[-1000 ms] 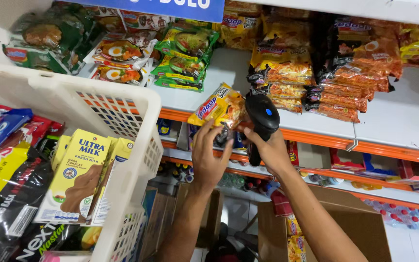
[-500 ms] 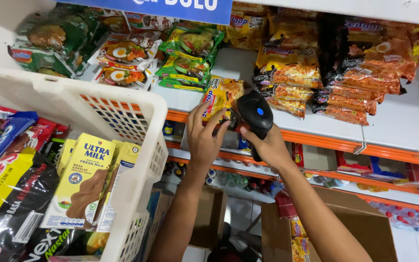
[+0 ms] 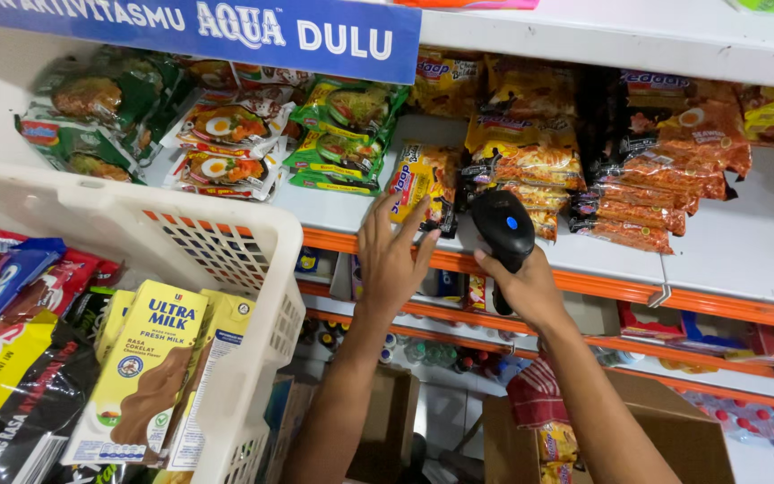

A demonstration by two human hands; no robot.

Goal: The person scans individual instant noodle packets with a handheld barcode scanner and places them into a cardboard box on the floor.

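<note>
My left hand [image 3: 391, 262] reaches up to the white shelf [image 3: 745, 251], fingers spread, its fingertips at the lower edge of a yellow noodle packet [image 3: 412, 182] that rests on the shelf front. It no longer grips the packet. My right hand [image 3: 523, 289] holds a black handheld barcode scanner [image 3: 503, 228] by its grip, the head pointing up at the shelf just right of the packet. Stacks of orange noodle packets [image 3: 647, 170] lie behind the scanner.
A white plastic basket [image 3: 226, 246] at the left holds yellow milk cartons [image 3: 147, 367] and snack bags. Green noodle packets [image 3: 342, 134] lie on the shelf's left part. Orange-edged lower shelves [image 3: 692, 309] and cardboard boxes [image 3: 683, 439] are below. A blue banner [image 3: 226, 27] hangs above.
My left hand carried the yellow packet from in front of the scanner up onto the shelf and opened off it. The scanner hand rose slightly.
</note>
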